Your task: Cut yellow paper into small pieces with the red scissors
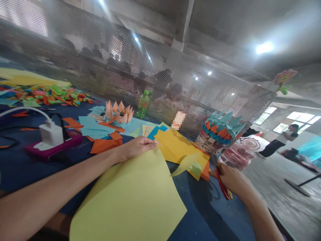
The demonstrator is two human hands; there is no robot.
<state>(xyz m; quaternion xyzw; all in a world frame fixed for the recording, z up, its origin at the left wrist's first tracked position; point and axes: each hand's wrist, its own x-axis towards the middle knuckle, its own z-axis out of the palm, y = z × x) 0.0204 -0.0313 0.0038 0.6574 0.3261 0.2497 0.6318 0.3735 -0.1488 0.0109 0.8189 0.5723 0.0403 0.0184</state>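
My left hand pinches the far corner of a large pale yellow-green paper sheet, which bends down toward me. On the right, my right hand is closed on scissors with red handles; the blades point away and are partly hidden. Between the hands lies a curled pale yellow paper strip on top of stacked orange-yellow paper. Just beyond my right hand stands a clear pinkish plastic jug.
A folded-paper ring, a green bottle and a layered paper basket stand along the mesh partition. At left are a charger on a purple power strip, cables, and a heap of colored paper pieces. A person is far right.
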